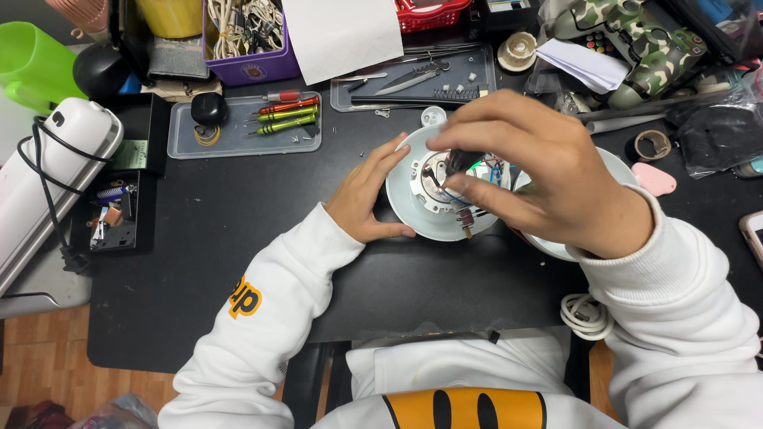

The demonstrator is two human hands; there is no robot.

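A round white device base (413, 210) lies open on the black desk mat (238, 246), showing coloured wires and a small circuit inside. My left hand (368, 195) rests flat against its left rim, holding it steady. My right hand (528, 171) hovers over the base, with thumb and fingers pinched on a black screwdriver handle (461, 161) that points down into the interior. A second white round shell (616, 168) sits partly hidden under my right hand and wrist.
A clear tray (187, 147) with red and green screwdrivers lies at the upper left; another tray (481, 83) with scissors and tweezers is behind the base. A black box of parts (111, 218), a white appliance with cord (48, 175), a purple cable bin (254, 67) and a coiled white cable (586, 316) surround the mat.
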